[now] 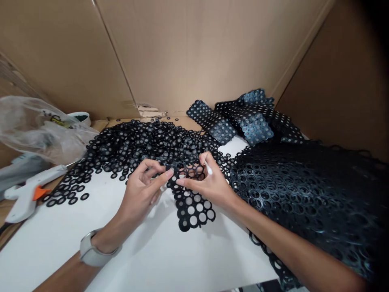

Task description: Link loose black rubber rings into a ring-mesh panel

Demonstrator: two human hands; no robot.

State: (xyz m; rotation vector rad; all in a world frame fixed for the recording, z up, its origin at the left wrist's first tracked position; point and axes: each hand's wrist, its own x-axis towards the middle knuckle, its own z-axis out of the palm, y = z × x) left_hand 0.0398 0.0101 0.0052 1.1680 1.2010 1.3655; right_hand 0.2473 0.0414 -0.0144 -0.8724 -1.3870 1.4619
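A strip of joined black rings point(194, 207), open like a lattice, hangs between my hands over the white board. My left hand point(141, 186) pinches its upper left edge between thumb and fingertips. On the other side my right hand point(209, 182) grips the strip with its thumb in front and its fingers partly behind. A thin white stick with a rounded tip, like a cotton swab point(208, 168), pokes out from the right hand's fingers. A grey band circles my left wrist.
Loose black rings point(152, 138) lie heaped behind my hands. A large black ring sheet point(304, 194) covers the right side; smaller strips point(255, 115) are piled at the back. A white glue gun point(27, 194), a plastic bag point(42, 129) and a white cup point(86, 120) are at left.
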